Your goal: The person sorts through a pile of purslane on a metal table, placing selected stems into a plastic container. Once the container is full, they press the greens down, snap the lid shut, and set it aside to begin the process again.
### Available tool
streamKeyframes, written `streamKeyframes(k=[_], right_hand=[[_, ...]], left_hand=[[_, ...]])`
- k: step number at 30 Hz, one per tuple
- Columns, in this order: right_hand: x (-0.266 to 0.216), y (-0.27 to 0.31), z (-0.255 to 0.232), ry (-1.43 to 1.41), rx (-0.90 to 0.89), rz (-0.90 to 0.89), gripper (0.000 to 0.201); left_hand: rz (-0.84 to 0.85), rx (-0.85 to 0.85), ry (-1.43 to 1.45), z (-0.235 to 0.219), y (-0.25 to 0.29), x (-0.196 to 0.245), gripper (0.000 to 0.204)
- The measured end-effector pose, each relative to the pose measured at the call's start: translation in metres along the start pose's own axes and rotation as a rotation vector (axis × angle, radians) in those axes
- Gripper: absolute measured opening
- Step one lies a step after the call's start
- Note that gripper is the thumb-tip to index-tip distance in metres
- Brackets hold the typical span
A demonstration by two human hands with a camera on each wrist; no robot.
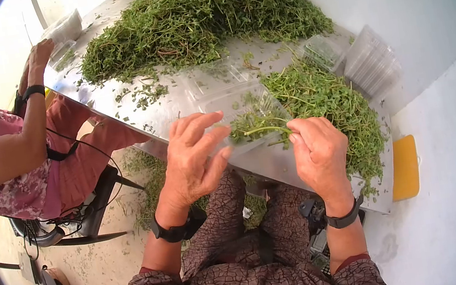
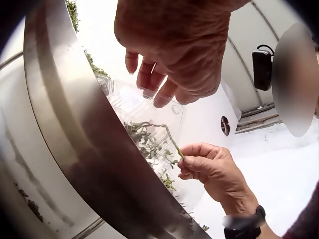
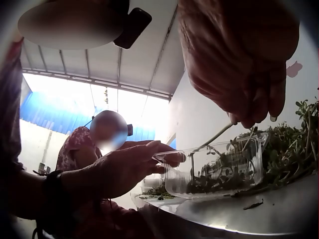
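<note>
My right hand (image 1: 323,155) pinches the end of a green leafy stem (image 1: 266,129) between thumb and forefinger. The stem's leafy part reaches down over a clear plastic box (image 3: 214,172), which holds more sprigs and sits at the table's near edge. My left hand (image 1: 192,159) is at the box's left side with fingers spread and bent a little, nothing between them. In the right wrist view its fingertips (image 3: 172,155) are right at the box rim. To the right of the box lies a smaller heap of green sprigs (image 1: 328,105), close to my right hand.
A large heap of greens (image 1: 204,17) covers the back of the metal table (image 1: 118,108). Stacked clear boxes (image 1: 371,61) lean by the wall at right. Another person (image 1: 14,155) sits at left. A yellow board (image 1: 404,167) stands beside the table.
</note>
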State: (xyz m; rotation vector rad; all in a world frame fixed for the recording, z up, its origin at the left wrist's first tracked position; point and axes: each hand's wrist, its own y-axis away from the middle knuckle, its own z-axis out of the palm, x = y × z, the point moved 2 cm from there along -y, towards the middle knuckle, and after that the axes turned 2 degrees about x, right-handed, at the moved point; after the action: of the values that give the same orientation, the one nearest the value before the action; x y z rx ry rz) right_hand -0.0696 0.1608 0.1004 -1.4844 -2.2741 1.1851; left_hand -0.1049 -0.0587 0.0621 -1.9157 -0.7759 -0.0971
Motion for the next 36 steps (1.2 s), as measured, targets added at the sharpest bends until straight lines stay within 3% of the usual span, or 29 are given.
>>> streamKeyframes(k=[7, 12, 15, 17, 29, 33, 36], right_hand=[[-0.001, -0.008, 0.001, 0.017, -0.007, -0.083, 0.023], [-0.006, -0.02, 0.011, -0.027, 0.004, -0.113, 0.021], [-0.001, -0.022, 0.024, -0.041, -0.109, -0.101, 0.018], [0.003, -0.024, 0.03, -0.018, -0.186, -0.21, 0.017], [0.021, -0.028, 0.023, -0.094, -0.436, -0.172, 0.02], [0.017, -0.026, 0.01, -0.225, -0.272, -0.09, 0.021], [0.023, -0.017, -0.008, -0.233, -0.138, 0.096, 0.025]], left_hand=[[0.058, -0.167, 0.094, 0.004, 0.006, -0.001, 0.024], [0.031, -0.16, 0.169, 0.006, 0.004, 0.004, 0.022], [0.016, -0.142, 0.185, 0.006, 0.003, 0.005, 0.021], [0.009, -0.139, 0.182, 0.006, 0.004, 0.005, 0.021], [0.066, -0.248, 0.11, 0.012, -0.001, 0.01, 0.016], [0.073, -0.273, 0.08, 0.013, -0.001, 0.011, 0.017], [0.061, -0.237, 0.093, 0.012, -0.002, 0.014, 0.017]])
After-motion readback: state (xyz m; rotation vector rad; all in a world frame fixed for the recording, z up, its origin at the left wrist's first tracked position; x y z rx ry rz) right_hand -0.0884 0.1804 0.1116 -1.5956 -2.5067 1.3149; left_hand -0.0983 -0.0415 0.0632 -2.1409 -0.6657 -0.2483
